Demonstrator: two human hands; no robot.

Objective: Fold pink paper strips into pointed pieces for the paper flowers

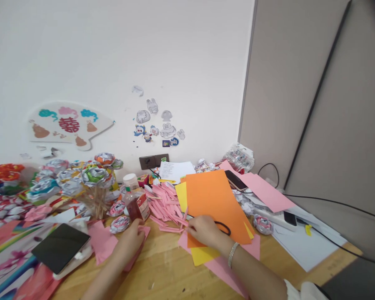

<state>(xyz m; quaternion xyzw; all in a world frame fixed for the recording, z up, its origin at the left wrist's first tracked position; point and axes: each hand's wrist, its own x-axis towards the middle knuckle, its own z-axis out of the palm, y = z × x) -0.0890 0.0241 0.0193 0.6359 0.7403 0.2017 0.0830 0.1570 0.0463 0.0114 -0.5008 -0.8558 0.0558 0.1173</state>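
My left hand (131, 239) is closed around folded pink paper (139, 251) at the table's near middle, just in front of a bottle of dark red liquid (133, 204). My right hand (203, 230) lies over the orange sheet (214, 200), its fingers bent together at the edge of a heap of pink folded paper strips (165, 202). What those fingers hold, if anything, is hidden. Black-handled scissors (227, 228) show from behind this hand, most of them covered by it. Yellow paper (203, 255) and pink paper (226, 275) stick out beneath the orange sheet.
Paper flowers (95, 177) crowd the left back. A dark tablet (61, 248) lies at the left. Toward the right are a phone (236, 180), a power strip (276, 217), white sheets (309, 246) and black cables (337, 202). A white wall closes off the back.
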